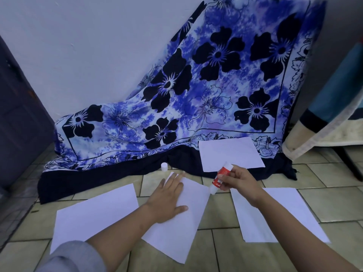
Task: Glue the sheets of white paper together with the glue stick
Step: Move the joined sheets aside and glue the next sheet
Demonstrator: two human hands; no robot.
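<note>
Step in hand: gluing. Your left hand (pixel 167 199) lies flat, fingers straight, pinning centre sheet (pixel 182 228) to floor (pixel 222 218). Your right hand (pixel 239 181) grip wraps glue stick (pixel 220 178), tip down at sheet's right corner. Next: run glue along edge. Right sheet (pixel 275 218) near, bare floor between. Cap (pixel 164 166) stands apart.

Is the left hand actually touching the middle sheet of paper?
Touching. The head view shows the left hand lying flat on the middle sheet, fingers straight, with no gap under it; the right hand grips the glue stick nearby.
</note>
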